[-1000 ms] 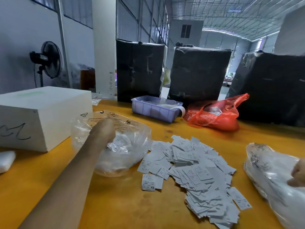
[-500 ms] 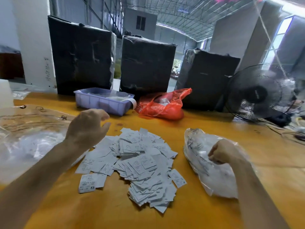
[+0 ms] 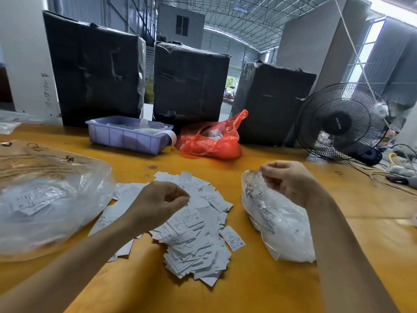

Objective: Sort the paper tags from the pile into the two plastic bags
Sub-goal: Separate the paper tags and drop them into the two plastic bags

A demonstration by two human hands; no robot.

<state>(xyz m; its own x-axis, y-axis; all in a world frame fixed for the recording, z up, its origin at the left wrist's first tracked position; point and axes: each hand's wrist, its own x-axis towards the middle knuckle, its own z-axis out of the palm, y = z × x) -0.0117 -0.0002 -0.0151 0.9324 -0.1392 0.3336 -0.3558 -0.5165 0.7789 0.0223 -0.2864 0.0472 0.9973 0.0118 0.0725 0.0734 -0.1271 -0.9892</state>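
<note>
Returning from the left bag point(image 3: 45, 199), left hand point(image 3: 158, 203) hovers loosely curled over the tags point(image 3: 196, 240); right hand point(image 3: 288, 180) pinches the right bag point(image 3: 277, 227).

— How many clear plastic bags are lying on the desk point(image 3: 259, 290)?
— Two: one point(image 3: 45, 199) at the left edge, one point(image 3: 277, 222) right of the pile of paper tags point(image 3: 194, 233).
— Anything else sitting along the far edge?
— Three black-wrapped boxes point(image 3: 189, 82), one purple tray point(image 3: 126, 135), one red bag point(image 3: 212, 141), one fan point(image 3: 343, 123).
— And hands?
— Two.

Yellow table point(image 3: 259, 290), black wrapped boxes point(image 3: 97, 71), fan point(image 3: 343, 123), truss roof point(image 3: 248, 16)
</note>
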